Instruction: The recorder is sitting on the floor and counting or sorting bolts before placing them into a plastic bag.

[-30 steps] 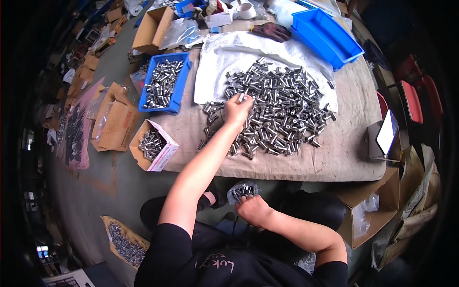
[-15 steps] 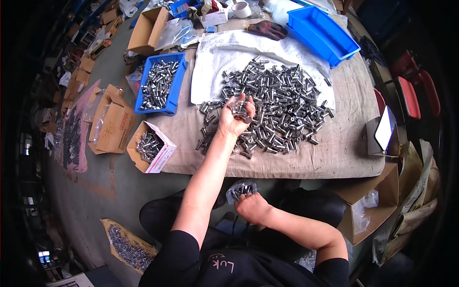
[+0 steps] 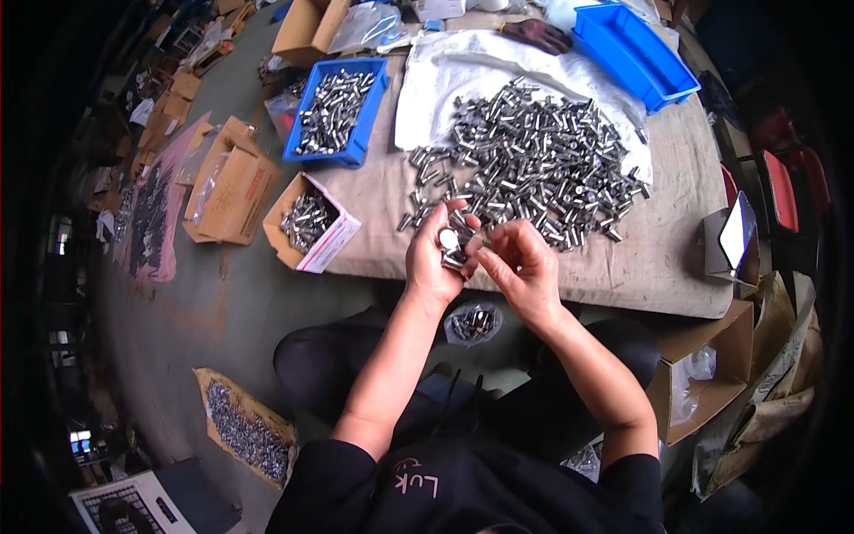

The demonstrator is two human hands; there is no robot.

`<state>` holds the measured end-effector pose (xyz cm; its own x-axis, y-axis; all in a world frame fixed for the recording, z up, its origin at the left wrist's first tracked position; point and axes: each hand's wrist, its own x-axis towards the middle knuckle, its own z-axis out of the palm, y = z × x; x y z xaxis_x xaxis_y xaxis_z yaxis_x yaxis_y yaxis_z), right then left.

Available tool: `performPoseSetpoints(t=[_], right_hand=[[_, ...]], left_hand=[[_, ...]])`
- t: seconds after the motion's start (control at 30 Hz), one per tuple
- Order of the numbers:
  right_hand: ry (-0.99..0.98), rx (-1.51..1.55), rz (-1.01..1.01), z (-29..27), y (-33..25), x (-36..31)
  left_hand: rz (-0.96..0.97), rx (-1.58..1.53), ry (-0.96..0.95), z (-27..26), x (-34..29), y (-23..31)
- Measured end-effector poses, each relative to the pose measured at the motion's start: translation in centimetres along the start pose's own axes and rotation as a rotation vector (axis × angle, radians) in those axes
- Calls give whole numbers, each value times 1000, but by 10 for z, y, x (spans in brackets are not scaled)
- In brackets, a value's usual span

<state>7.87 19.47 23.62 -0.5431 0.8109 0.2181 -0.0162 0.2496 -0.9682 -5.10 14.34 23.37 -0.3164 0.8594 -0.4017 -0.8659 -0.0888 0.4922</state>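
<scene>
My left hand [image 3: 433, 258] is turned palm up near the table's front edge, its fingers curled round several short, flat-headed metal bolts [image 3: 452, 254]. One round head faces up and shines. Close against it on the right, my right hand [image 3: 527, 267] has thumb and fingers drawn together at the bolts; what is between its fingertips is too blurred to make out. Beyond both hands, a wide heap of the same bolts [image 3: 551, 160] is spread over a white sheet [image 3: 427, 80] and the beige table cloth [image 3: 658, 276]. Below the hands is a clear plastic bag [image 3: 473, 324] with bolts in it.
Left of the heap stand a blue bin [image 3: 366, 133] and a small open carton [image 3: 334, 245], both holding bolts. An unfilled blue bin [image 3: 636, 58] lies far right, beside a dark glove [image 3: 536, 36]. An open cardboard box [image 3: 712, 374] stands at the lower right.
My left hand has drawn back from the heap toward me with the bolts. My right hand has left the plastic bag and risen to meet the left. The view has shifted.
</scene>
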Motion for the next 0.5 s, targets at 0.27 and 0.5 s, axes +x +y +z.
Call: performPoseSetpoints(t=[0.27, 0.5], right_hand=[[-427, -90, -370, 24, -13, -22], [-489, 815, 607, 30, -13, -41]], left_hand=[[129, 254, 249, -24, -69, -11], [-40, 42, 130, -54, -102, 0]])
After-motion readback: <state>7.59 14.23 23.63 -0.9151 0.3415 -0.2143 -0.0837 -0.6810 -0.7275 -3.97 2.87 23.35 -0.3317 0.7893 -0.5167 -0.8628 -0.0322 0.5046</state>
